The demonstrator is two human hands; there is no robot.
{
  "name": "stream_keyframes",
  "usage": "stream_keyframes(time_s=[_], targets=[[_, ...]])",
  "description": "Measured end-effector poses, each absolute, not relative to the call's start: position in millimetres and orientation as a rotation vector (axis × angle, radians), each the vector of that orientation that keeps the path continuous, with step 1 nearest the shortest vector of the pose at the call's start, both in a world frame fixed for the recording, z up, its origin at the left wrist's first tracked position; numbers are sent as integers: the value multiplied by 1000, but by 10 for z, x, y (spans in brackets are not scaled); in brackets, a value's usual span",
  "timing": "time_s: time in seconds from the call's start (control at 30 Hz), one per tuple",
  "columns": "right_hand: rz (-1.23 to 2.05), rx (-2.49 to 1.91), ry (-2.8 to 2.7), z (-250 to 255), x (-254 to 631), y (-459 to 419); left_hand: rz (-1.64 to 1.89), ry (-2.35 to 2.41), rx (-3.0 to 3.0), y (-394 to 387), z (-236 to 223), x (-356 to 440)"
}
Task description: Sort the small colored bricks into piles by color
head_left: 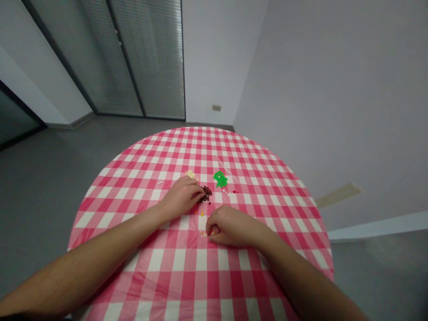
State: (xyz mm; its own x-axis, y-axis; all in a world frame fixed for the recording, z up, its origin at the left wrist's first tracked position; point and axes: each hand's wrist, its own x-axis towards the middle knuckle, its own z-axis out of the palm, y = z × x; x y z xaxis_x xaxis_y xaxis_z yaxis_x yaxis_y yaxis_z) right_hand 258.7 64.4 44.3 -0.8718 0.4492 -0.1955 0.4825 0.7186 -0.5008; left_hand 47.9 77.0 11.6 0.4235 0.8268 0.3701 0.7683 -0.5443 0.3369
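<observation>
Grey walls (334, 89), a grey floor (43, 200) and a glass partition with slatted blinds (133, 58) stood around a round table whose pink-and-white checked cloth (200, 285) formed the surface. Judging from how things lay, much of the small loose material on the cloth had been gathered into three separate heaps near the middle, while a smaller share lay outside them. The green heap (220, 179) was the neatest, a tight, bright cluster of tiny pieces. The dark red heap (206, 194) sat nearer the person and looked rough and crumbly, and the pale heap (190, 174) lay beyond the left hand (180, 197), partly close to its knuckles. Stray pale bits (203, 234) remained near the right hand (230, 226), with yellow crumbs (202, 213) between the two hands and tiny red specks (234, 191) to the right of the green heap. The left hand's fingers (197, 195) were drawn together, their tips touching or just beside the dark red heap, though it was impossible to tell whether they were grasping any of it. The right hand rested on the cloth with its fingers (214, 230) curled inward, and whether they enclosed anything could not be seen.
</observation>
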Motion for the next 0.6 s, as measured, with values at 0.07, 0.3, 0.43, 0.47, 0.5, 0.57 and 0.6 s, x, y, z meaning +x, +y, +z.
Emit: stream_keyframes(time_s=[0.07,0.3,0.43,0.47,0.5,0.57,0.6], targets=[[-827,790,2849,445,2566,627,703,1456,2591,799,64,507],[-788,1168,3072,416,2535,766,692,1450,2561,753,158,468],[-675,1477,3165,280,2515,937,607,1283,2499,690,356,342],[-667,1456,3175,244,2513,963,554,1193,2485,676,401,304],[-661,1424,3185,217,2513,976,495,1107,2470,665,441,264],[-653,1359,3205,198,2525,967,389,994,2431,653,499,185],[-668,1312,3214,208,2537,947,352,968,2411,653,516,151]])
